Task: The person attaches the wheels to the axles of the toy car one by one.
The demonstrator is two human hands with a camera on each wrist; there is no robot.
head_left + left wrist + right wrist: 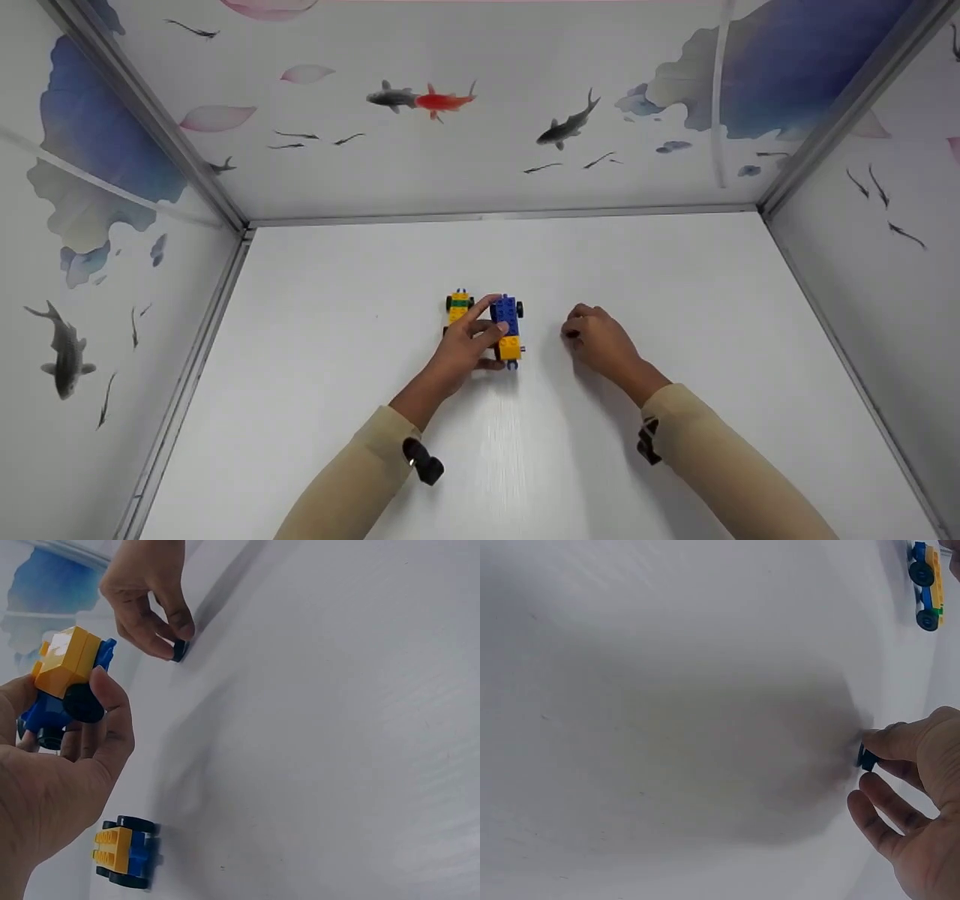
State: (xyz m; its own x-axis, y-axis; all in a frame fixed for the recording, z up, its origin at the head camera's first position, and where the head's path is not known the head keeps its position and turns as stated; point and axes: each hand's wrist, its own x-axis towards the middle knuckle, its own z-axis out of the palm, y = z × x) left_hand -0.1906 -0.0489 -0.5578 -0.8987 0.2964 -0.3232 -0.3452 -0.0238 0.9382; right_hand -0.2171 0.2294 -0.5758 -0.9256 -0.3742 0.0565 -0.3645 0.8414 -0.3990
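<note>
My left hand (pixel 456 354) grips a toy brick car (pixel 508 322) with a blue body and a yellow block (pixel 69 660) at one end. A black wheel (pixel 520 309) sits on its far right side; nearer me, a bare blue axle stub pokes out on that side. Over to the right, my right hand (pixel 606 341) pinches a small black wheel (pixel 868 757) between thumb and finger, low at the table surface. A second toy car (pixel 459 306), yellow and blue with a green brick and black wheels, stands on the table just left of the left hand, partly hidden by it.
The white table (pixel 315 375) is enclosed by a back wall (pixel 480 172) and two side walls printed with fish and petals. Metal strips (pixel 502 216) run along the edges where walls meet table. Black devices (pixel 426 461) are strapped at both wrists.
</note>
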